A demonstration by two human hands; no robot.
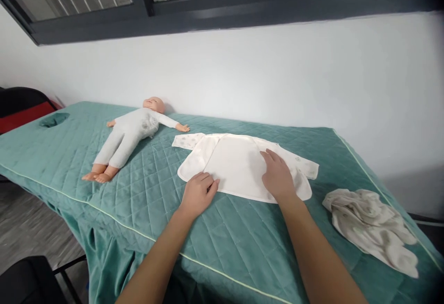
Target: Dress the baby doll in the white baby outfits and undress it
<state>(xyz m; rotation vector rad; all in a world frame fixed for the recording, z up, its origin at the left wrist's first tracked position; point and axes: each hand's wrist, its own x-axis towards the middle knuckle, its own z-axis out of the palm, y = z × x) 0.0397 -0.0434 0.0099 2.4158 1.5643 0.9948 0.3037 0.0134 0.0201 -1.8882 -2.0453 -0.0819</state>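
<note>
A white baby shirt (239, 165) lies spread on the green quilted bed cover, opened out with its flaps to either side and its small-patterned sleeves stretched left and right. My left hand (198, 194) rests at the shirt's lower left edge, thumb apart from the slightly bent fingers. On the right part of the shirt lies my right hand (278, 174), its fingers stretched forward over the cloth. A baby doll (133, 130) in a white body suit lies face up to the left, beyond reach of both hands.
The green quilted cover (243, 234) drapes over a long bed against a white wall (277, 77). A crumpled pale cloth (371, 225) lies at the right. Above is a dark window frame (208, 15). Chairs stand at the far left and lower left; a hole (54, 119) shows in the bed.
</note>
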